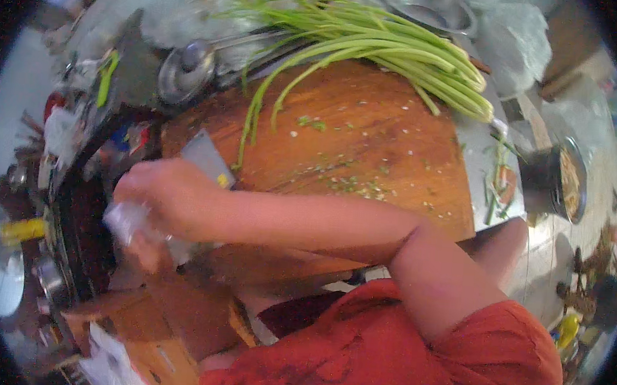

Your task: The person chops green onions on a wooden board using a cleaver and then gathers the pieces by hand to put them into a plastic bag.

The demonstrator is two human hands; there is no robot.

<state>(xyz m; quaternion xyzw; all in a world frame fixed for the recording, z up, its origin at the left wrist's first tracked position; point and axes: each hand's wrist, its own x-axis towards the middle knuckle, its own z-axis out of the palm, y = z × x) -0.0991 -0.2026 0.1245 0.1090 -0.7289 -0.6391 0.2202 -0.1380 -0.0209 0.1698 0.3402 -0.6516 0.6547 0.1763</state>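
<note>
A crumpled clear plastic bag (127, 220) is between my hands, at the left end of the wooden cutting board (419, 146). My right hand (166, 190) reaches across from the right and grips it from above. Below it my left hand (148, 254), blurred and partly covered, holds the bag's lower side. A broad metal blade (204, 150), like a cleaver's, shows beside my right hand with a yellow bit (222, 180) on it; my right arm hides the rest. Chopped green bits (349, 183) are scattered over the board. Long green-onion-like stalks (388, 50) lie along its far edge.
A metal pot lid (187, 71) sits beyond the board's left corner. To the right, green scraps (497, 184) lie on a pale surface beside a dark pot (548, 180) with food in it. A metal bowl (434, 8) and plastic bags (512, 46) stand at the back.
</note>
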